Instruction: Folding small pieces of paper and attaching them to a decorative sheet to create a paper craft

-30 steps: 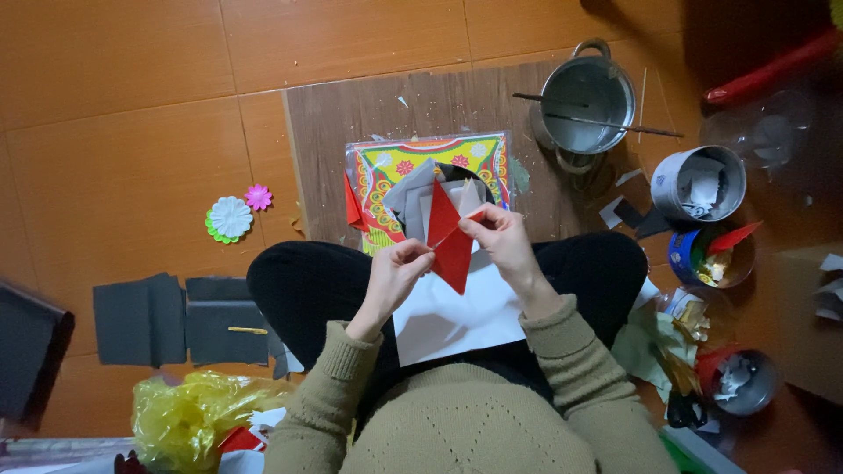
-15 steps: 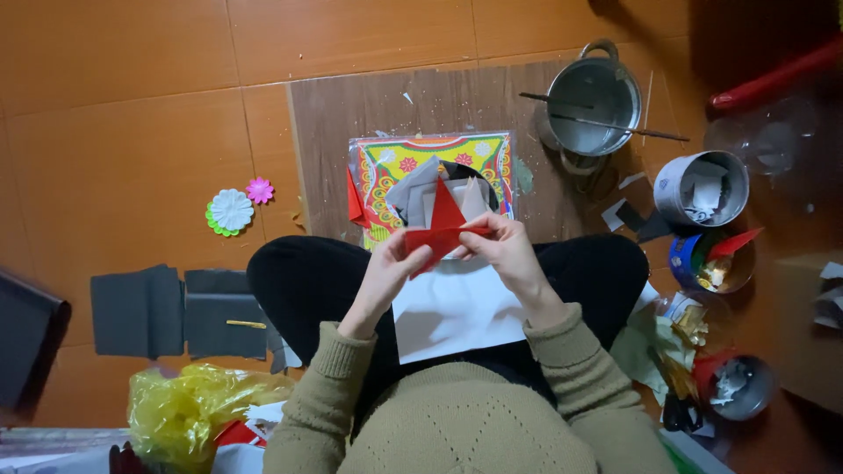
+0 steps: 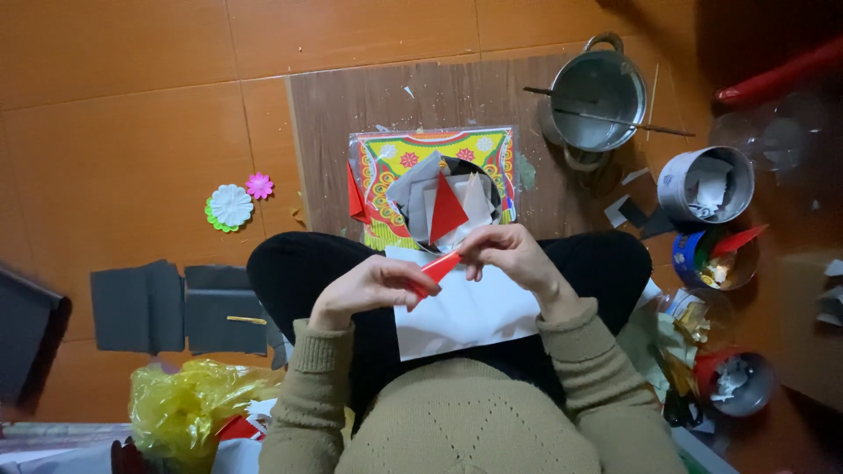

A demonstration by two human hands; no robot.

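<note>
Warm orange tile floor [image 3: 132,105] all around, with a brown wooden board [image 3: 351,140] laid on it. Lighting's pretty dim, and the right side fades into shadow. No walls or windows showing.

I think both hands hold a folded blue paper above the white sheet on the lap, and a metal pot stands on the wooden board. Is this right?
Not quite: the folded paper is red, not blue, as the head view shows. The left hand and the right hand do hold it together above the white sheet on the lap, and the metal pot stands on the wooden board.
</note>
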